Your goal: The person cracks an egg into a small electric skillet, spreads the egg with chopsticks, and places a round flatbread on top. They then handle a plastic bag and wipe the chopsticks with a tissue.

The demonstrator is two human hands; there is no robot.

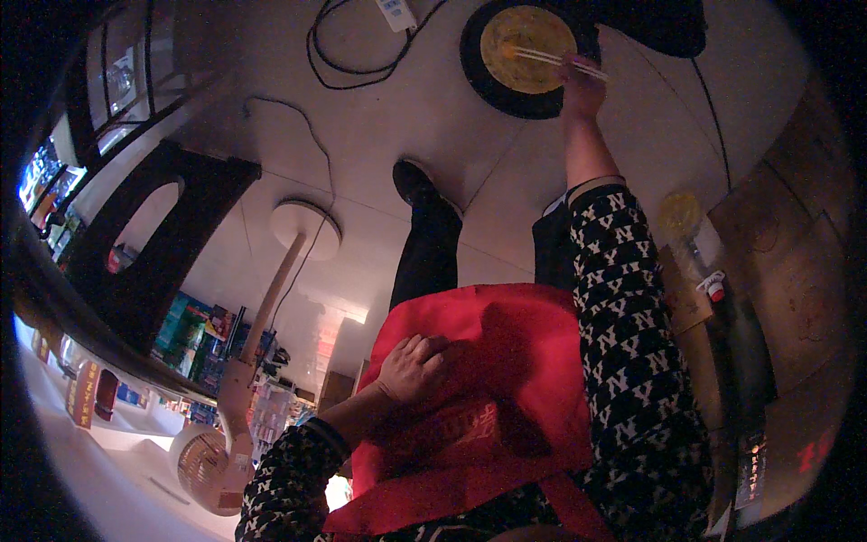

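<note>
My right hand [584, 85] is shut on a pair of pale chopsticks [542, 55] over a round dark pan [472, 71] at the top. A flat, yellowish round food like a pancake [518, 76] fills the pan's middle. The chopstick tips meet it near an orange spot at its centre. Loosely curled, my left hand [414, 369] rests on the red apron [474, 325] across my lap, and nothing shows in it.
A pedestal fan [203, 467] stands on the left, its round base [308, 230] on the floor. A power strip [396, 13] and looped black cable [345, 85] lie left of the pan. Cardboard boxes [806, 271] and a red-capped bottle [714, 288] are on the right.
</note>
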